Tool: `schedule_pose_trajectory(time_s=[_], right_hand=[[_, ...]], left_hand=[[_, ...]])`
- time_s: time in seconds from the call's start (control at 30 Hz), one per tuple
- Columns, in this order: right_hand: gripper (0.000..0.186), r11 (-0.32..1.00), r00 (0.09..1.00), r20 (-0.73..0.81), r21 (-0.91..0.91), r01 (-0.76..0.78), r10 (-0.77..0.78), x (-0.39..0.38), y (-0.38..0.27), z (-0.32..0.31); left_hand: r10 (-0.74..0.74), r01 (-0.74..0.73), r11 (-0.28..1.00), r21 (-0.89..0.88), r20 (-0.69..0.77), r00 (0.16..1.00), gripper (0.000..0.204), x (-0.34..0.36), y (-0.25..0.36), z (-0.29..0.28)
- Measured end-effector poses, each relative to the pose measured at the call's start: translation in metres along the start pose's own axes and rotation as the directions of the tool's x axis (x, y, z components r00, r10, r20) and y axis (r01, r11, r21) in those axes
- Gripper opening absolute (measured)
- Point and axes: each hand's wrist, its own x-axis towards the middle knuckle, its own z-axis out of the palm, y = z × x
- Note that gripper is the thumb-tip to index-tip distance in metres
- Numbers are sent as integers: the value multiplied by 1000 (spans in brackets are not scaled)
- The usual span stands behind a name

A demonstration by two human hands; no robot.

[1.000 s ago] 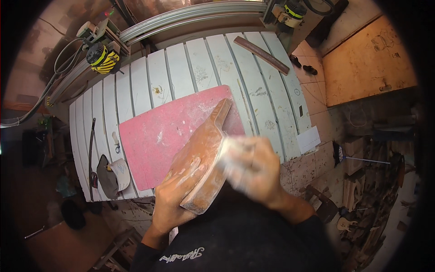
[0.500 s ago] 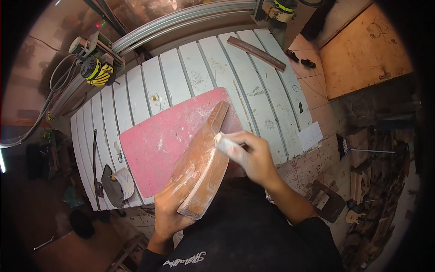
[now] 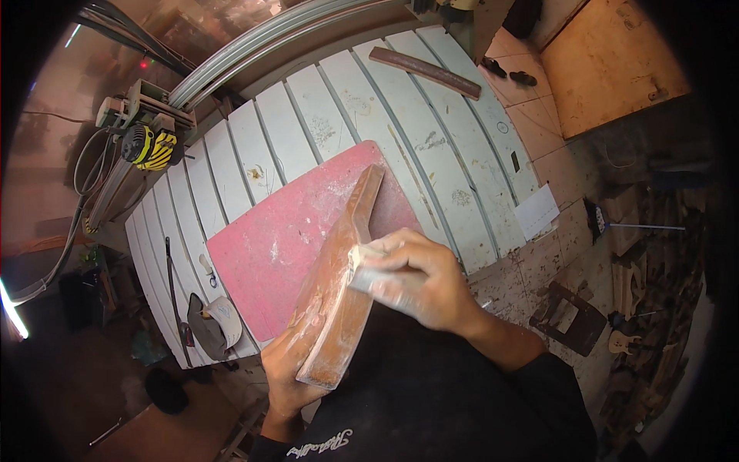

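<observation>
A long brown wooden piece (image 3: pixel 331 339) with a narrow angled end and pale dust on it is held at a slant over a dusty pink mat (image 3: pixel 269 239). My left hand (image 3: pixel 286 363) grips its lower end from the left, with the fingers partly hidden behind it. My right hand (image 3: pixel 416 281) is closed round a pale pad (image 3: pixel 356 258), perhaps folded abrasive paper, pressed to the piece's right edge near the bend; the pad is partly hidden and blurred. The mat lies on a slatted white table (image 3: pixel 339 108).
A dark strip (image 3: pixel 423 71) lies at the table's back. A gantry with a yellow-striped motor (image 3: pixel 150 146) spans behind. Papers (image 3: pixel 536 209), a cap (image 3: pixel 223 323) and a long dark tool (image 3: pixel 173 285) lie near the edges. A wooden board (image 3: pixel 608 69) stands right, above scattered timber.
My right hand with the pad has moved down and slightly left along the piece's edge. The wooden piece sits a little lower in view; the camera view has shifted and rotated slightly.
</observation>
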Motion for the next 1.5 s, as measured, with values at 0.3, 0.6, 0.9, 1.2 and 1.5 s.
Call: schedule_pose_trajectory(time_s=[0.3,0.6,0.9,1.2,1.5], right_hand=[[25,984,989,-5,-105,145,-147,-4,-18,4],[22,998,1000,13,52,-21,21,14,27,5],[25,946,964,-263,-299,-125,44,66,186,-29],[22,924,951,-302,-342,-169,62,76,204,-41],[25,915,959,-267,-354,-195,101,84,180,-41]], left_hand=[[-79,74,996,43,125,989,83,7,9,-9],[-251,252,966,-61,34,967,75,-3,5,-12],[-157,158,986,-48,20,987,78,7,4,-15],[-152,151,984,-94,-11,988,73,-2,-5,-6],[-114,114,990,-85,2,993,72,13,-6,-14]])
